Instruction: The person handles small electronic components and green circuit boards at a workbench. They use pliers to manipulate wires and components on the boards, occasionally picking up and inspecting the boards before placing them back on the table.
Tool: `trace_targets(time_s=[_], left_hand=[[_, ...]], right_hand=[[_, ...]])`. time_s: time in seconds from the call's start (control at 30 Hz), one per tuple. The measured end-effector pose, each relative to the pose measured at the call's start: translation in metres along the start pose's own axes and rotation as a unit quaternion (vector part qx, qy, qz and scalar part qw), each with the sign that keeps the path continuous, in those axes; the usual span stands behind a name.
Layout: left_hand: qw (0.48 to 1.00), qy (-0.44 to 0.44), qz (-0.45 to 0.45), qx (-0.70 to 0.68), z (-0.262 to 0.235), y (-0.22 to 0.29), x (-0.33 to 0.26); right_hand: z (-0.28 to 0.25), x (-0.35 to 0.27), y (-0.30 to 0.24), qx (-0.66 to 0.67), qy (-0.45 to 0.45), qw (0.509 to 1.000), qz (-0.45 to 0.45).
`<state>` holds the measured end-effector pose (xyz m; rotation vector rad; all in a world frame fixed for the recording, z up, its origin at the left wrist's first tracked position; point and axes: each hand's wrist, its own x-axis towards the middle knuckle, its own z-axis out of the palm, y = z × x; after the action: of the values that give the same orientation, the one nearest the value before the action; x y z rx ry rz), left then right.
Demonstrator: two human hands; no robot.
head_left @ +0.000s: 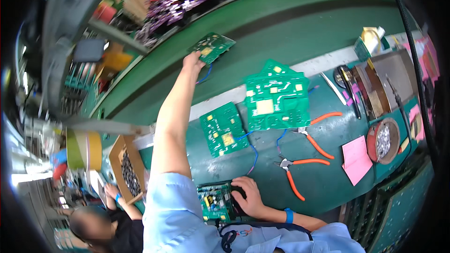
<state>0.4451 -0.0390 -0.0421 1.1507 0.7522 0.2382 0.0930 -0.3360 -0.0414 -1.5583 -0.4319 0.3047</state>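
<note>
Stretched far forward over the green belt, my left hand (193, 61) pinches the near edge of a green circuit board (213, 47) with a blue wire hanging from it. My right hand (250, 197) rests by the right edge of a circuit board with components (216, 200) close to my body. Its fingers are bent and apart, seemingly touching that edge. Between my hands a single green circuit board (224, 130) lies on the bench, wired in blue. To its right are several overlapping green boards (276, 96). Two orange-handled cutters (304, 162) lie nearby, the upper one touching that stack.
At right stand a round tin of metal bits (383, 141), a pink paper (356, 160), a cardboard box (375, 89), tweezers (333, 89) and a soldering iron (397, 98). A box of small parts (129, 171) is at left, near another person (112, 222). A black cable (407, 33) hangs at right.
</note>
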Motion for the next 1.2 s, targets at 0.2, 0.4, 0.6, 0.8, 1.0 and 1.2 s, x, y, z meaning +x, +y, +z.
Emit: trace_targets(time_s=[0.2,0.4,0.6,0.8,1.0,1.2], left_hand=[[0.994,-0.016,0.086,0.07,-0.049,0.059,-0.089],[0.994,-0.058,0.089,0.028,-0.125,0.079,-0.2],[0.989,-0.074,0.11,-0.065,-0.194,0.038,-0.269],[0.964,-0.185,0.146,-0.124,-0.263,0.006,-0.305],[0.941,-0.232,0.228,-0.098,-0.243,-0.016,-0.332],[0.927,-0.262,0.242,-0.116,-0.224,-0.035,-0.326]], right_hand=[[0.007,-0.004,0.001,0.013,-0.001,1.0,-0.028],[0.004,-0.009,-0.022,0.085,-0.04,0.995,-0.046],[0.008,-0.032,-0.038,0.072,0.014,0.983,-0.17],[0.008,-0.012,-0.052,0.067,0.013,0.988,-0.138],[0.009,0.032,-0.045,0.068,-0.015,0.991,-0.11],[0.028,0.063,-0.044,0.142,-0.086,0.986,-0.036]])
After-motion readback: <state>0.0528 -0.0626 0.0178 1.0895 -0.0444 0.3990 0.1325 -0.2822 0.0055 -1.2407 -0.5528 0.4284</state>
